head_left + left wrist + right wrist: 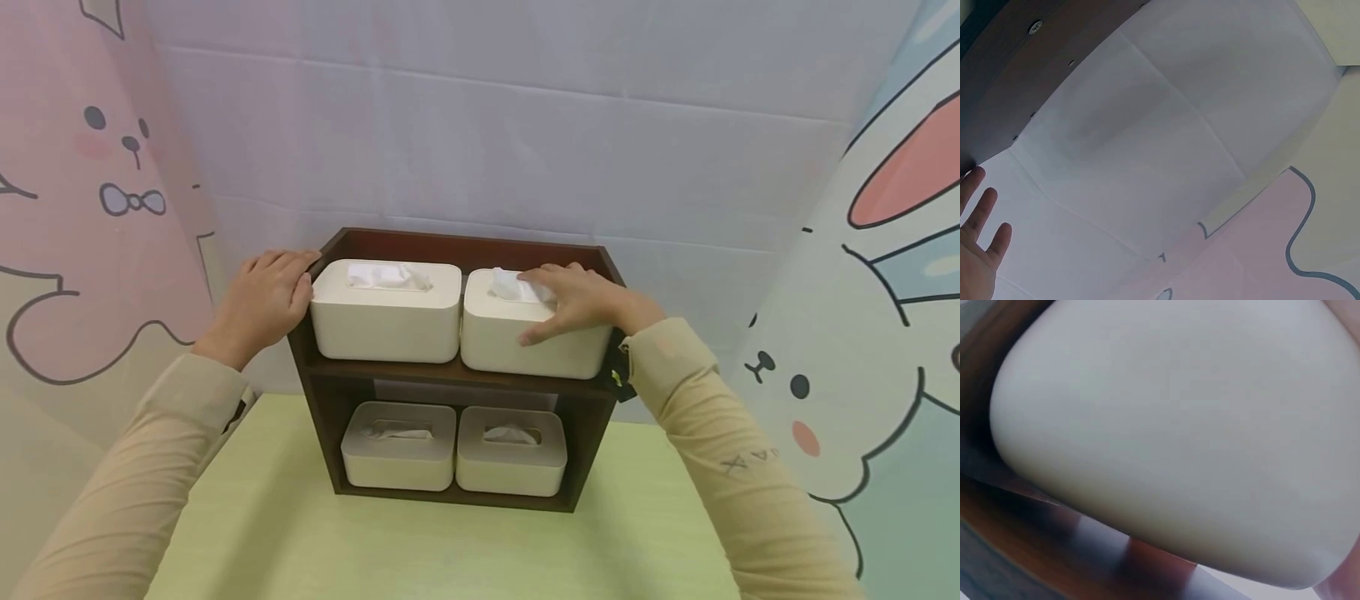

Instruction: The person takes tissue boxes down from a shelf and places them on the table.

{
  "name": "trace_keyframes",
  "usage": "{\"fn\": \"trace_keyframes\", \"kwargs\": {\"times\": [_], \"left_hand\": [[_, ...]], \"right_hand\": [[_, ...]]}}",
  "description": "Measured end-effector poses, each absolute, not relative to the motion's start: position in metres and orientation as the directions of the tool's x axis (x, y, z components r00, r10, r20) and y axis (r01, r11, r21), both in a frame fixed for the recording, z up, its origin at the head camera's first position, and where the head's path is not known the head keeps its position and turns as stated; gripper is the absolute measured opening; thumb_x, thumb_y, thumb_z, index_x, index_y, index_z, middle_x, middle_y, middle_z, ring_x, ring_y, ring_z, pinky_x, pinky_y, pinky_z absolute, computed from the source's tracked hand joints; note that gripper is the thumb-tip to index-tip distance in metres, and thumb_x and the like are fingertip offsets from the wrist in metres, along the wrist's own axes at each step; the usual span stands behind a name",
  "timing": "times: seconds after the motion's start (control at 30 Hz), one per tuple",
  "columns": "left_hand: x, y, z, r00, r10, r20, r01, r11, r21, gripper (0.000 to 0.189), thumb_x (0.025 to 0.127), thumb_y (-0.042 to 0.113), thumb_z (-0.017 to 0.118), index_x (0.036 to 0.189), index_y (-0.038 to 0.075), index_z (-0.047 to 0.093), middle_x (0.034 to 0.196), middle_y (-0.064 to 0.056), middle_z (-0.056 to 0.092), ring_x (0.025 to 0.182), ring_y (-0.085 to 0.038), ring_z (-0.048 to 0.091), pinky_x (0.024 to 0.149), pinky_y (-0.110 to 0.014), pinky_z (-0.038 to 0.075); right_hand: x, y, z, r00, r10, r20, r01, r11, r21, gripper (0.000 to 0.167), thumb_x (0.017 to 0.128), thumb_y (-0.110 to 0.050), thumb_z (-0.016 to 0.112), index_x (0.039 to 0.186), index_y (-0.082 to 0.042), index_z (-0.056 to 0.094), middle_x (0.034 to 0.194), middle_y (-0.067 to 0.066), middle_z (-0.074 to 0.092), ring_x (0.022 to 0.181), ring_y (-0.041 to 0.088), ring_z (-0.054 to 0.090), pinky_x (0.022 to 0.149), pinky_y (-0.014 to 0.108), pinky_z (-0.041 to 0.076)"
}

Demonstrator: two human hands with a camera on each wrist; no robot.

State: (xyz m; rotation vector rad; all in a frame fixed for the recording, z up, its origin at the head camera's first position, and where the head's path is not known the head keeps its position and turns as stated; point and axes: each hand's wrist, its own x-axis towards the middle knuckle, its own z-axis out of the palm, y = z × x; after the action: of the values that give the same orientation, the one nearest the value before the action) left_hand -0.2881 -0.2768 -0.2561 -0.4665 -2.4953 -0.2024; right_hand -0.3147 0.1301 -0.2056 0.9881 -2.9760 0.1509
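A dark brown two-tier wooden shelf (442, 380) holds white tissue boxes with tissues poking out of their tops. My left hand (262, 304) rests on the shelf's upper left side edge. The left wrist view shows spread fingers (982, 209) by the dark side panel (1016, 62). My right hand (585, 300) holds the upper right tissue box (491, 337), thumb against the front and fingers over the top. That box fills most of the right wrist view. Beside it on the upper tier sits another tissue box (386, 329).
Two more tissue boxes, one on the left (397, 467) and one on the right (510, 475), stand on the lower tier. The shelf stands on a light green tabletop (420, 554). Cloth with cartoon animals hangs behind (487, 150) and at both sides.
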Motion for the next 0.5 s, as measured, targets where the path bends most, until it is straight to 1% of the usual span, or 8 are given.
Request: {"fn": "trace_keyframes", "kwargs": {"times": [0.27,0.37,0.5], "left_hand": [[-0.289,-0.275,-0.256,-0.766,0.280,0.579,0.373,0.927,0.045,0.043,0.097,0.021,0.028,0.131,0.003,0.048,0.132,-0.017,0.049,0.120,-0.038,0.040,0.098,-0.056,0.028],[-0.289,-0.275,-0.256,-0.768,0.278,0.577,0.373,0.927,0.049,0.043,0.097,0.021,0.028,0.131,0.003,0.047,0.132,-0.017,0.049,0.120,-0.039,0.040,0.098,-0.056,0.028],[-0.288,-0.275,-0.256,-0.777,0.276,0.566,0.369,0.928,0.053,0.044,0.097,0.021,0.027,0.132,0.003,0.046,0.133,-0.018,0.048,0.121,-0.039,0.039,0.099,-0.057,0.028]], "right_hand": [[-0.305,0.131,-0.203,-0.799,-0.599,0.042,-0.601,0.798,-0.054,0.093,0.062,-0.064,0.069,0.139,-0.022,0.036,0.135,0.006,0.044,0.102,0.028,0.044,0.082,0.042,0.041],[-0.300,0.131,-0.201,-0.788,-0.613,0.054,-0.615,0.788,-0.019,0.094,0.062,-0.065,0.068,0.139,-0.022,0.037,0.129,0.006,0.048,0.096,0.027,0.045,0.078,0.038,0.041],[-0.294,0.129,-0.200,-0.772,-0.631,0.075,-0.631,0.775,0.035,0.094,0.062,-0.068,0.067,0.139,-0.024,0.037,0.117,0.002,0.051,0.088,0.024,0.044,0.072,0.033,0.039]]}}
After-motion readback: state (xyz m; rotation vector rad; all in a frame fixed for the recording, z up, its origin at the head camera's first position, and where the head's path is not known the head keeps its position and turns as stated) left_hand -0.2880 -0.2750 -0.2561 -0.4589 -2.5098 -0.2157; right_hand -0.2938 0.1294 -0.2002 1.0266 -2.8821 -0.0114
